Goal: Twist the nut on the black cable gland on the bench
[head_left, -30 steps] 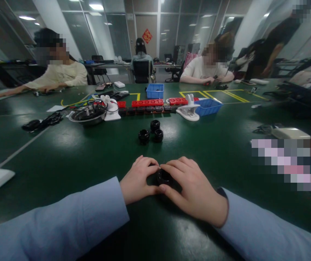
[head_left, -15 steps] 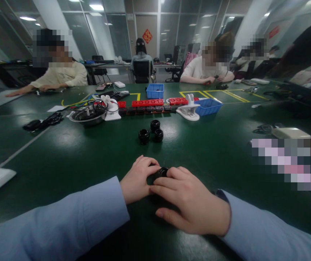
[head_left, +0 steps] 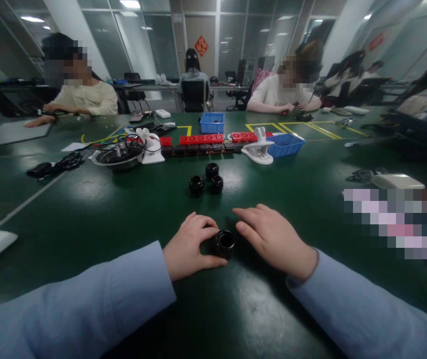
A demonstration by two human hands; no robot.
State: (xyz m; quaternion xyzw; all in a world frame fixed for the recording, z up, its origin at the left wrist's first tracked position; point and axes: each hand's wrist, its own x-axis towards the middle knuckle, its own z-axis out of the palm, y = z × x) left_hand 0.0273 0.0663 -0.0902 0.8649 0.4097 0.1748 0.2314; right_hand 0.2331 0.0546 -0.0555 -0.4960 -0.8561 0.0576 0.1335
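A glossy black ring-shaped piece, like a small tyre, stands on the green table with its dark hollow facing up. My left hand grips it from the left, thumb at the near side and fingers at the far side. Just to the right, my right hand is apart from the piece, its fingers stretched out and holding nothing. Farther off sit three similar black pieces: one on the left, one on the right and one behind.
Across the table run red block strips, flanked by white clips. A metal bowl with dark cables stands left, and blue bins lie behind. A white box rests right. People sit across the table.
My right hand has let go of the black piece and moved up and right, fingers opening out. My left hand stays on the piece, which now shows more fully.
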